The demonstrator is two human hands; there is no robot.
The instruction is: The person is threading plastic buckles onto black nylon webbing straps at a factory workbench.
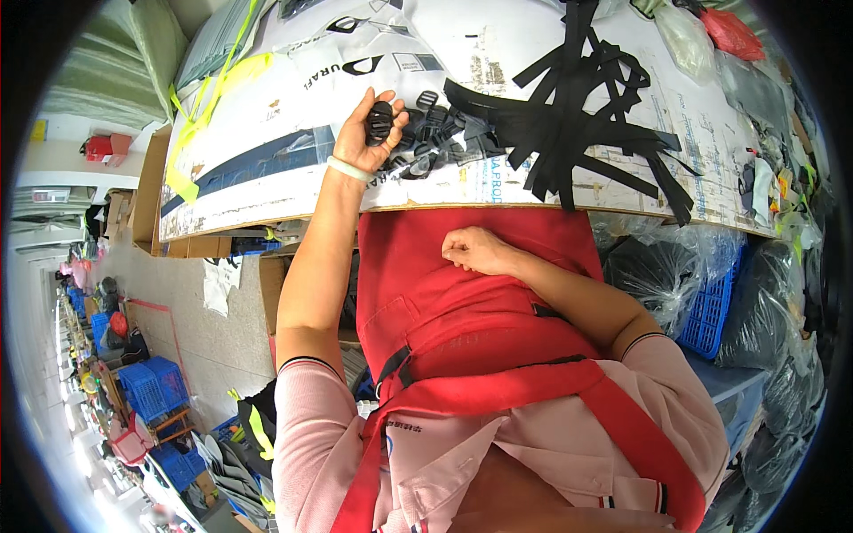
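Note:
My left hand (366,138) is over the table's near edge, palm turned up and fingers curled around black plastic buckles (379,123). Right beside it lies a loose pile of more black plastic buckles (435,133). My right hand (480,250) is closed in front of the red apron (480,311) at lap height, below the table edge. What its curled fingers hold, if anything, is hidden. Many black webbing straps (569,115) lie crossed in a heap on the table, to the right of the buckles.
The white-topped table (293,209) is worn and partly covered with printed plastic film. Yellow-green strips (209,107) lie at its left. A red bag (733,34) is at the far right. Beneath the right side are clear plastic bags (657,275) and a blue crate (711,306).

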